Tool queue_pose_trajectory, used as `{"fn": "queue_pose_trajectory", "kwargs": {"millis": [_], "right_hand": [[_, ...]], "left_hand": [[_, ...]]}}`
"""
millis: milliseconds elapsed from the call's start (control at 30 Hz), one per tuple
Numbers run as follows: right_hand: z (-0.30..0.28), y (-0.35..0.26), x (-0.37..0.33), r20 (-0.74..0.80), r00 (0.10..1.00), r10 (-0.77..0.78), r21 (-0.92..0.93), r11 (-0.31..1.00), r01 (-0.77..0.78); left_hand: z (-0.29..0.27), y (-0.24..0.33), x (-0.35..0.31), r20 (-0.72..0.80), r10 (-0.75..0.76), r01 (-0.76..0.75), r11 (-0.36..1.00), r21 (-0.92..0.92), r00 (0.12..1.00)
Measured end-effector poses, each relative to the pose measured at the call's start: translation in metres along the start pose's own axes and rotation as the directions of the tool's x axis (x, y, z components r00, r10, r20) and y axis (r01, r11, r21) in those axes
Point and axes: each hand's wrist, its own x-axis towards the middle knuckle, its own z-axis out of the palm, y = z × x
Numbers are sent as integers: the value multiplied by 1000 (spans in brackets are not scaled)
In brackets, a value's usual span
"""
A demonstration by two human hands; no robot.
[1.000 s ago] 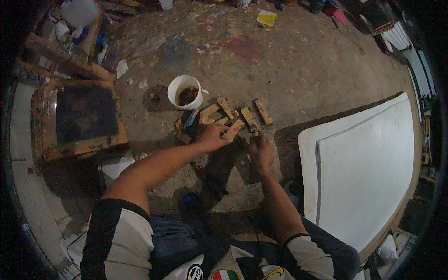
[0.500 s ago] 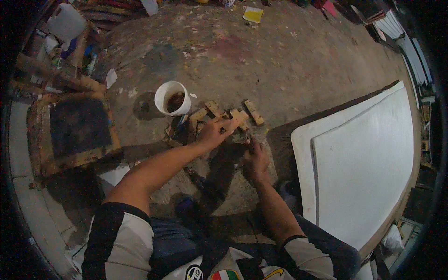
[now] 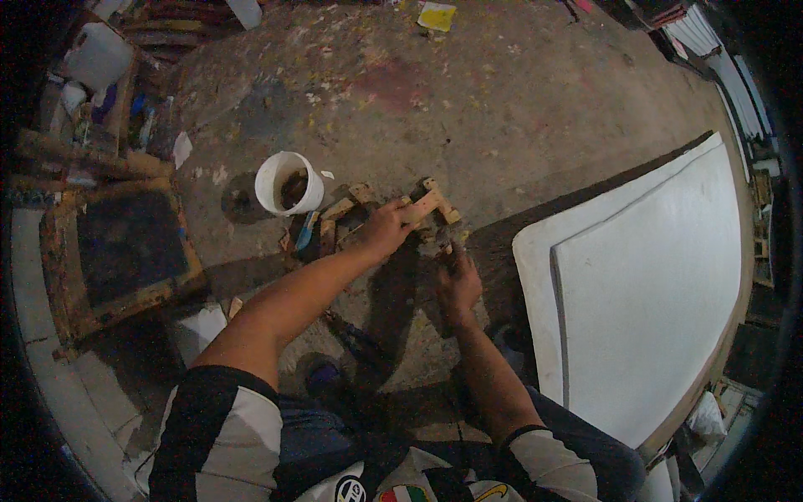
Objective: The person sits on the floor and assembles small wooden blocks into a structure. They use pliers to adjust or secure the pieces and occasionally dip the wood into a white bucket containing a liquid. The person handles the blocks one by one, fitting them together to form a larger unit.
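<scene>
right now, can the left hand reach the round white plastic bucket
Probably yes: the bucket looks near, just past low wooden pieces, though the left-hand grip holds a tan wooden block.

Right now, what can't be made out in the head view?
In the head view:
What the right hand holds, if anything: too dim and blurred.
The near end of the wooden block: covered by the left hand.
Contents of the white bucket: too dark and small.
The pink object: cut off by the top edge.
</scene>
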Motion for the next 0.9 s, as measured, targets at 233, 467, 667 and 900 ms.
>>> {"fn": "queue_pose_trajectory", "kwargs": {"millis": [233, 467, 667, 900], "right_hand": [[-2, -14, 34, -75, 996, -50, 56, 997, 54], [-4, -27, 54, 26, 986, -166, 163, 974, 160], [-15, -65, 65, -15, 941, -338, -13, 941, 338], [-29, -66, 77, 244, 950, -196, -194, 950, 246]], "left_hand": [[-20, 20, -1, -43, 107, -105, 993, 45, 993], [2, -7, 1, 25, -6, 7, 1000, -21, 1000], [22, -36, -12, 84, 11, -15, 999, 48, 996], [0, 15, 3, 62, -306, 312, 939, -148, 950]]}}
